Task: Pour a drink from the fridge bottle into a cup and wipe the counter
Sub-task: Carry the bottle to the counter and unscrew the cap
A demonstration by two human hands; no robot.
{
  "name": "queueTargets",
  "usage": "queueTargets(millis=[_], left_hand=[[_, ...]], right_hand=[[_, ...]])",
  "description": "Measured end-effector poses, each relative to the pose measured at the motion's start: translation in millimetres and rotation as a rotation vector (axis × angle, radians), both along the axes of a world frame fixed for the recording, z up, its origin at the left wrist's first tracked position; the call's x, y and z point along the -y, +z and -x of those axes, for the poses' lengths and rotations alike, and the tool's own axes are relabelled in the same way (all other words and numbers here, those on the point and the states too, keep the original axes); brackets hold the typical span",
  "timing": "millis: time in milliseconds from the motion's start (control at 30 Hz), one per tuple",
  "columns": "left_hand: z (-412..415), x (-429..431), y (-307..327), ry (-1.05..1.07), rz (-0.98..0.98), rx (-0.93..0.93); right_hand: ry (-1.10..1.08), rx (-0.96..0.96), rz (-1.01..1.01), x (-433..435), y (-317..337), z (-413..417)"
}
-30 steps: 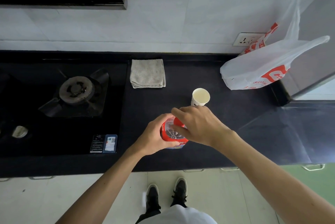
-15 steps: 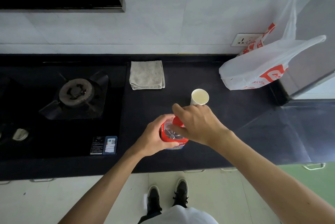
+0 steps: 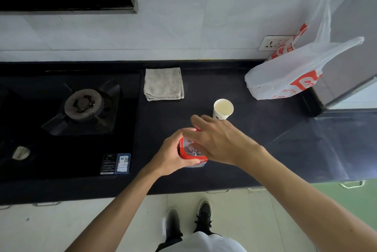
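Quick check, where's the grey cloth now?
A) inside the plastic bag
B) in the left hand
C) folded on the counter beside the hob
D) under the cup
C: the grey cloth lies folded on the counter beside the hob, apart from the cup; the left hand grips the bottle, not the cloth.

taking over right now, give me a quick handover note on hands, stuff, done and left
Left hand: grips the bottle round its body, upright, near the front of the counter.
Right hand: lies over the bottle's top and hides the cap; whether it grips the cap cannot be seen.
Cup: upright just behind the hands; its inside looks pale, and I cannot tell if it holds drink.
Cloth: folded at the back of the counter, untouched.
Done: bottle out and at the cup.
Left: check the cap and cup, pour if needed, wipe the counter.
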State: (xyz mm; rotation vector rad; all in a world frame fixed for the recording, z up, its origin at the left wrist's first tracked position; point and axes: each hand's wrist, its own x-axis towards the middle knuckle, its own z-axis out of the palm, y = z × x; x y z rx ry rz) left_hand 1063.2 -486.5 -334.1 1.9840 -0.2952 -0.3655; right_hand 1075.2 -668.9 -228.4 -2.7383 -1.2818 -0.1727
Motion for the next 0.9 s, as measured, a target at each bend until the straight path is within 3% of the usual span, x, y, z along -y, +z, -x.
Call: queueTargets(millis=[233,533,733,900], left_hand=[[-0.1,1.3,-2.0,0.024,0.001,0.008],[-1.4,0.4,-0.7,-0.023,0.028,0.037],[-1.6,0.9,-0.7,-0.018,0.004,0.025],[-2.5,0.8,-2.5,-0.028,0.017,0.026]], right_hand=[[-0.122,0.081,-0.113,-25.5,-17.3,-6.1],[-0.232,-0.191,-0.234,8.3,-14.8,-6.5],[-0.124,-0.353,-0.362,17.8,-14.8,-6.3],[-0.158,-0.418,-0.589,31.7,-17.1,-0.1]])
